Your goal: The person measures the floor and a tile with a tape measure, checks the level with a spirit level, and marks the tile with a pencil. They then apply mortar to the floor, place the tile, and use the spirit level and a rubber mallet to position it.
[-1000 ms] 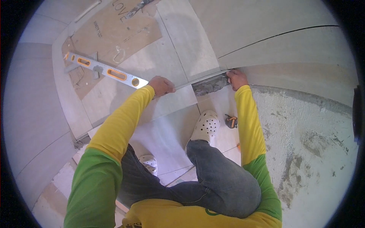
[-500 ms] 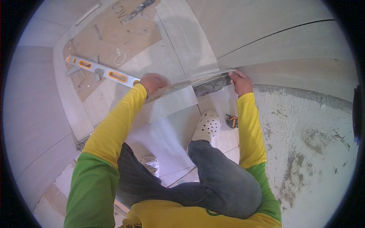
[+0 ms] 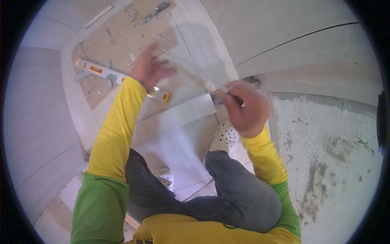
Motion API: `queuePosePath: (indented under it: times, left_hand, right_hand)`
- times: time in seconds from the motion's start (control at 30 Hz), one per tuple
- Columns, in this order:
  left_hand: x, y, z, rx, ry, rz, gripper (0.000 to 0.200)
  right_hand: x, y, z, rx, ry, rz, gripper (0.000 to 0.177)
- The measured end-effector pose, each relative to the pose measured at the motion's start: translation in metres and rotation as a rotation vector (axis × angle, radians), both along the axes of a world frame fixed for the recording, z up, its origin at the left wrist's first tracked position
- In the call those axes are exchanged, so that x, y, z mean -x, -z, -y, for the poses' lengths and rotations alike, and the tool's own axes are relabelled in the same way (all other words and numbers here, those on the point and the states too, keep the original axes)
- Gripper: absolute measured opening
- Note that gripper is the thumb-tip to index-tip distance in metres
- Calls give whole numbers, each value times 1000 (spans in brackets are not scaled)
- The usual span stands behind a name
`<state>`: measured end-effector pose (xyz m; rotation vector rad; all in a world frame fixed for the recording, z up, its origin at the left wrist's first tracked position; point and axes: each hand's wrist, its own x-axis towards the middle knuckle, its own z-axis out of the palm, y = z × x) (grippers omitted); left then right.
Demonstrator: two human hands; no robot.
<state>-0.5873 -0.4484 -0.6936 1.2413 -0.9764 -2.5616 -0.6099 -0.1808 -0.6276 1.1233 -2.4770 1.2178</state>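
Note:
My right hand (image 3: 248, 107) is closed, with thumb and fingers pinching the end of a thin pale strip (image 3: 215, 92) that is smeared by motion. My left hand (image 3: 152, 67) is raised with its fingers apart, in front of the spirit level (image 3: 96, 69). That level, silver with orange-rimmed openings, lies on the floor, its middle covered by my left wrist. Below and between my hands runs a narrow light tile piece (image 3: 174, 114), its right end close to my right hand. A rough, dark gap (image 3: 252, 81) shows behind my right hand.
Brown cardboard (image 3: 118, 34) covers the floor at the back left, with a putty knife (image 3: 155, 12) on it. Large tiles form the wall (image 3: 292, 28). Rough whitish plaster or cement (image 3: 321, 134) lies to the right. My white clogs (image 3: 225, 136) stand on tile.
My left hand has let go of the strip and moved up. My right hand has come inward, nearer the camera, with the strip. The level's right end now shows; the tape measure is hidden.

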Motion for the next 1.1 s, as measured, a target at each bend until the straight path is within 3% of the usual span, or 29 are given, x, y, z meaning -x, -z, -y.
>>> queuePosePath:
  times: [0.07, 0.2, 0.27, 0.3, 0.37, 0.4, 0.47, 0.67, 0.87, 1.1]
  left_hand:
    - [-12, -32, -34, -116, 429, -69, 42]
    - [-14, 6, -29, 0, 450, -3, 39]
    - [-11, 27, 0, 309, 754, 110, 34]
    - [-9, 25, 6, 305, 758, 105, 34]
    - [-4, 22, 12, 1060, 1014, 287, 25]
    - [0, 24, 10, 1061, 1020, 280, 25]
    - [6, 30, 3, 1600, 1254, 350, 24]
    - [12, 103, -50, 1721, 1344, 162, 22]
    - [24, 120, -102, 1691, 1471, 194, 20]
    - [33, 134, -127, 1717, 1422, 153, 20]
  right_hand:
    - [-14, 9, 10, -7, -58, -26, 19]
    - [-31, 46, 21, 35, -274, 40, 23]
    - [-41, 54, 15, -35, -344, 115, 23]
    - [-45, 57, 11, -97, -418, 194, 24]
    - [-48, 66, 2, -130, -412, 253, 26]
    - [-47, 68, -3, -157, -411, 311, 28]
    - [-46, 70, -13, -191, -343, 386, 28]
    - [-47, 78, -36, -160, -103, 522, 27]
    - [-47, 84, -59, -88, 57, 583, 26]
    - [-48, 96, -84, -95, 146, 550, 24]
